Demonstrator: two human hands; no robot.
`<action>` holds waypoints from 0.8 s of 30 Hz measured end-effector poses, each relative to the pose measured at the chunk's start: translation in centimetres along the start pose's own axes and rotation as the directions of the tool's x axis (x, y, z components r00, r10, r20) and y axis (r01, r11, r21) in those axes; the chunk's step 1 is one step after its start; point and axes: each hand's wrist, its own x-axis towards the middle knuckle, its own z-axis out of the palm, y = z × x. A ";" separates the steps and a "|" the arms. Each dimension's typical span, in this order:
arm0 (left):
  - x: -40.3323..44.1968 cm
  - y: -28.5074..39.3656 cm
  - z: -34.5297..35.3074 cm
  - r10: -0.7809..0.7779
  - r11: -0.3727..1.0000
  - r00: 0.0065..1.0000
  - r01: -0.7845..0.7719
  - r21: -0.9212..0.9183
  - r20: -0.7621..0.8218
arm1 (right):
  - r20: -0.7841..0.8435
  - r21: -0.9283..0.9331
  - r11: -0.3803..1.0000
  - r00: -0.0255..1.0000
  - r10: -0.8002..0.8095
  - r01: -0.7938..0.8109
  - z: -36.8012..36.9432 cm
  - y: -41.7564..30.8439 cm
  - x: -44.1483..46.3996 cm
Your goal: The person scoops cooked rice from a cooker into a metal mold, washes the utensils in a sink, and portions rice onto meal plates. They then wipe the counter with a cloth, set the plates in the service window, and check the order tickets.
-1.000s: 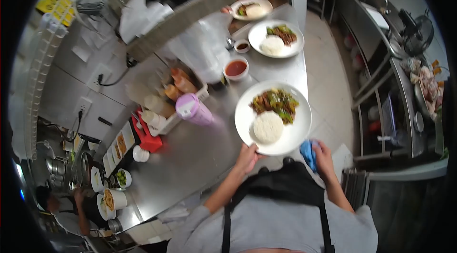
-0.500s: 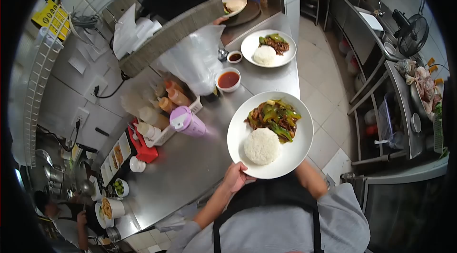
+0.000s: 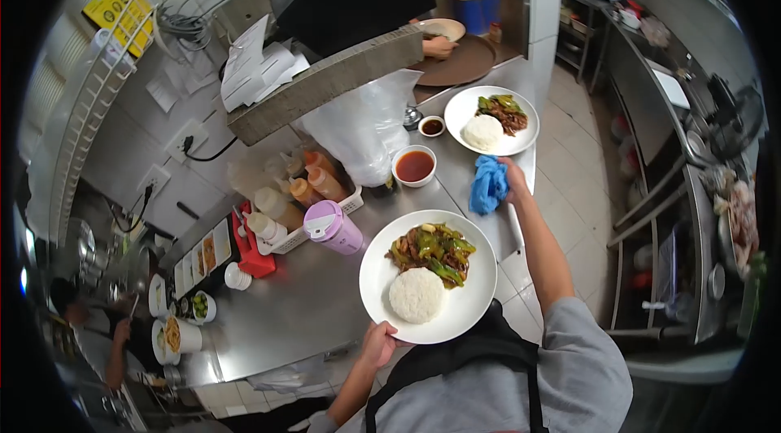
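My left hand [image 3: 378,343] grips the near rim of a white plate [image 3: 376,312], thumb on top, holding it over the counter's front edge. On this plate are a round mound of rice [image 3: 416,295] and a glossy stir-fry of meat and green peppers [image 3: 431,252]. My right hand [image 3: 514,179] reaches far out and is closed on a crumpled blue cloth [image 3: 489,185]. Just beyond the cloth, a second white plate [image 3: 523,139] with rice, meat and peppers rests on the counter. Left of it stand a bowl of red sauce [image 3: 414,165] and a small dark sauce cup [image 3: 431,126].
The steel counter [image 3: 285,311] carries a purple tumbler [image 3: 333,228] and a basket of squeeze bottles [image 3: 277,209]. Past the pass-through, another person's hand [image 3: 439,46] is at a plate above a brown tray [image 3: 464,63]. A co-worker [image 3: 106,335] stands at far left.
My right hand has left the held plate's underside and now has the blue cloth near the second plate. The held plate has shifted left and down in view. Beyond the pass-through, the other plate has moved.
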 end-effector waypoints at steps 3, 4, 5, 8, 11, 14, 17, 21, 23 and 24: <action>0.3 -2.7 0.3 0.029 0.997 0.997 -0.034 -0.071 -0.073 | 0.018 -0.079 0.995 0.998 -0.052 0.054 -0.2 -1.2 1.0; 0.7 -3.0 0.6 0.019 0.994 0.997 -0.027 -0.108 -0.075 | 0.029 -0.093 0.991 0.995 -0.097 0.099 -0.3 -1.8 1.8; 0.8 -3.6 1.1 0.003 0.989 0.996 -0.016 -0.146 -0.084 | 0.037 -0.106 0.985 0.991 -0.132 0.135 -0.5 -2.1 2.6; 1.2 -4.7 2.5 0.052 0.978 0.991 -0.076 -0.196 -0.123 | 0.166 -0.530 0.839 0.985 -0.038 0.122 1.4 -3.0 0.0; 1.5 -5.6 3.4 0.070 0.986 0.978 -0.097 -0.133 -0.194 | 0.397 -0.861 0.485 0.799 0.451 0.154 3.6 -2.5 -3.5; 2.0 -6.0 4.1 0.101 0.981 0.968 -0.135 -0.138 -0.229 | 0.444 -0.808 0.588 0.682 0.581 0.025 4.2 -2.0 -4.5; 2.0 -5.8 4.3 0.102 0.981 0.972 -0.133 -0.141 -0.210 | 0.437 -0.763 0.646 0.712 0.549 -0.030 4.3 -3.0 -5.1; 2.6 -6.4 4.2 0.087 0.983 0.969 -0.122 -0.139 -0.233 | 0.412 -0.709 0.697 0.739 0.534 -0.108 3.3 -3.1 -4.7; 3.0 -6.1 4.6 0.080 0.982 0.974 -0.114 -0.153 -0.210 | 0.421 -0.710 0.702 0.761 0.493 -0.062 3.0 -3.0 -4.2; 3.3 -6.1 5.0 0.080 0.980 0.977 -0.113 -0.162 -0.199 | 0.417 -0.716 0.696 0.765 0.490 -0.055 3.0 -3.4 -4.3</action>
